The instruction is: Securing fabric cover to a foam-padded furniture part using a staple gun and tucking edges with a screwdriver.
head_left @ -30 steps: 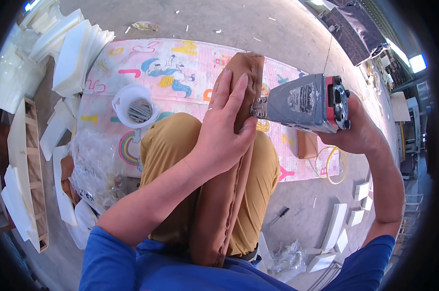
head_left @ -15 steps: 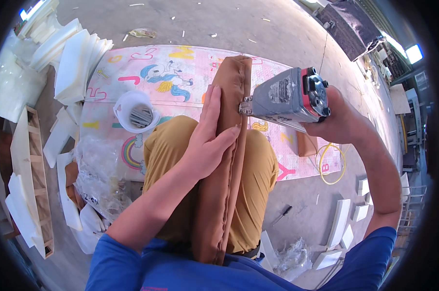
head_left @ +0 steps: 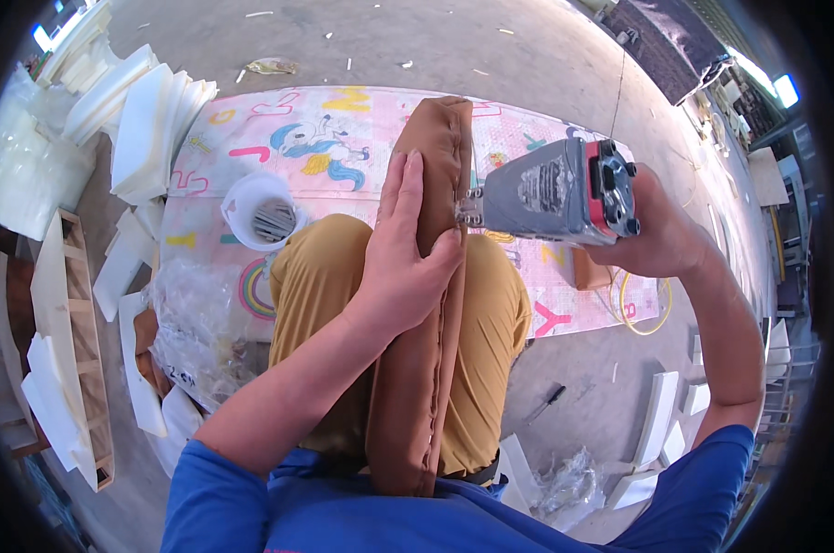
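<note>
My left hand (head_left: 403, 267) lay flat along the brown upholstered cushion panel (head_left: 426, 304), fingers (head_left: 400, 189) stretched up its face and thumb wrapped over the seamed edge, pressing the fabric down rather than closing round it. The panel stood lengthwise between my knees, resting on my mustard-coloured trousers (head_left: 320, 304), its far end over the patterned play mat (head_left: 278, 147) on the concrete floor (head_left: 361, 41).

My right hand (head_left: 661, 240) was clenched round the handle of the grey pneumatic staple gun (head_left: 550, 192). The gun's nose touched the panel's right edge, just beside my left thumb.

I judged the step in hand to be fastening the cover along that edge. The next move would call for the nose seated square on the seam, the fabric kept taut, and the thumb held clear of the firing line.

A white tub (head_left: 262, 210) with metal strips inside stood on the mat to my left. White foam offcuts (head_left: 149, 120) and a wooden frame (head_left: 66, 323) lay further left. A yellow hose (head_left: 647, 309) coiled to the right.
</note>
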The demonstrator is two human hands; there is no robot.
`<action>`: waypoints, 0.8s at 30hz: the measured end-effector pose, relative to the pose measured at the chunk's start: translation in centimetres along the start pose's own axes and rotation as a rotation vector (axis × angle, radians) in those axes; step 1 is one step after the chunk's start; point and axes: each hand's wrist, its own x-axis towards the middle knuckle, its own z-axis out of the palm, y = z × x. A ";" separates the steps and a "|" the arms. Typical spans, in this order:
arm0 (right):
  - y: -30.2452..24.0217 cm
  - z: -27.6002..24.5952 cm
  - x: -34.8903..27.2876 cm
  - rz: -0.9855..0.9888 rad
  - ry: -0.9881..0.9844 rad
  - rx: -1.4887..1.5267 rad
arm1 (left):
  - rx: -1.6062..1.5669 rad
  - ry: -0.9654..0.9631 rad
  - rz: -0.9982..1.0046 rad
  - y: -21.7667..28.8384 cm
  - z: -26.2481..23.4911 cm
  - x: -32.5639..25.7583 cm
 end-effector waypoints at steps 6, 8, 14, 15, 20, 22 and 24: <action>0.0 0.3 -0.4 0.023 -0.022 0.047 | 0.072 -0.022 0.010 0.3 -0.3 0.0; 0.1 0.4 -0.4 -0.013 -0.020 0.021 | 0.063 -0.026 0.001 0.5 -0.4 0.1; -0.3 0.4 -0.1 -0.009 -0.018 -0.063 | 0.059 -0.035 0.002 0.3 -0.3 0.0; -0.2 0.4 0.0 -0.013 -0.026 -0.065 | 0.057 -0.035 0.004 0.2 -0.3 0.0; 0.4 0.8 0.7 0.005 -0.022 -0.086 | -0.046 -0.058 -0.020 -0.6 -0.4 0.0; 1.2 1.0 0.7 -0.102 -0.007 -0.102 | -0.128 -0.093 -0.017 -0.9 -0.7 0.0; 0.2 0.7 0.6 -0.044 0.005 -0.071 | -0.205 -0.139 -0.039 -0.8 -1.5 -0.1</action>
